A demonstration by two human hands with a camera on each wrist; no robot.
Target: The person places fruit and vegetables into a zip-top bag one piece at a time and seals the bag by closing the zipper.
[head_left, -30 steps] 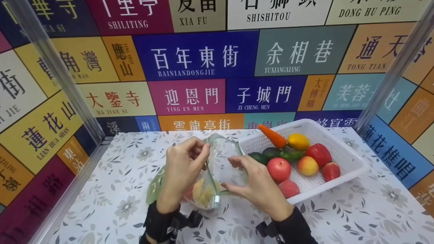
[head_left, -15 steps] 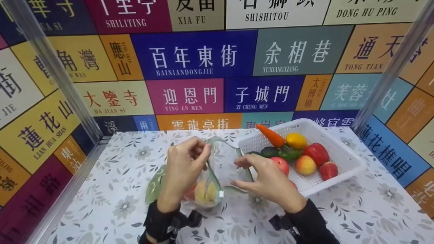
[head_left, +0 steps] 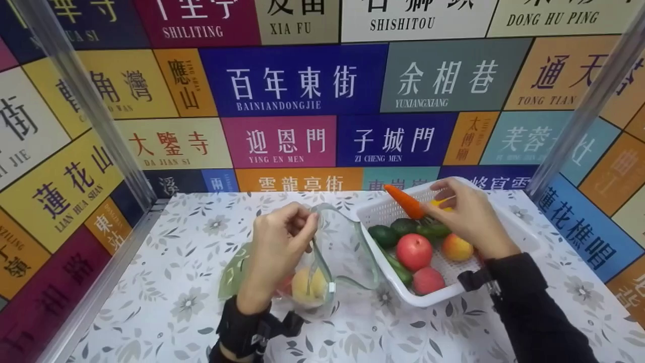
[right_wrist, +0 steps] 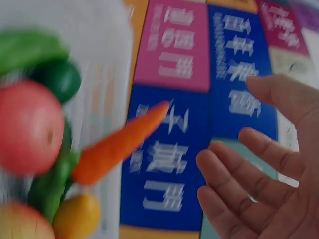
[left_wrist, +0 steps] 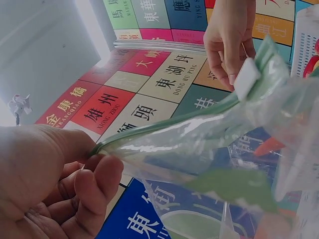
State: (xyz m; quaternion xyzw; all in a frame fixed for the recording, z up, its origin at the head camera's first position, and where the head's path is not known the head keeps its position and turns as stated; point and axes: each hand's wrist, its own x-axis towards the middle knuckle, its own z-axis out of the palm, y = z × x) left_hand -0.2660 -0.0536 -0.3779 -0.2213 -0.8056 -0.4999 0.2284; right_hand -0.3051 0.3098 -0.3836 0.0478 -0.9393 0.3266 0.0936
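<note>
My left hand (head_left: 279, 247) pinches the green zip edge of a clear plastic bag (head_left: 352, 247) between thumb and fingers. The bag's mouth gapes toward the basket, and a yellowish round fruit (head_left: 308, 286) shows inside. In the left wrist view, a white slider (left_wrist: 247, 79) sits on the zip. My right hand (head_left: 468, 217) is over the white basket (head_left: 428, 301), fingers spread beside a carrot (head_left: 404, 201) and partly covering a yellow lemon-like fruit (head_left: 442, 203). The right wrist view shows the right hand's fingers (right_wrist: 224, 162) apart, nothing between them.
Also in the basket are a tomato-like red fruit (head_left: 414, 248), a peach (head_left: 428, 280), a red-yellow fruit (head_left: 457, 247) and several green vegetables (head_left: 384, 235). A patterned cloth (head_left: 186, 307) covers the table. A sign-printed wall (head_left: 292, 80) stands behind.
My right hand has left the bag's mouth and moved right and away over the basket, toward the carrot and yellow fruit. My left hand stays on the bag.
</note>
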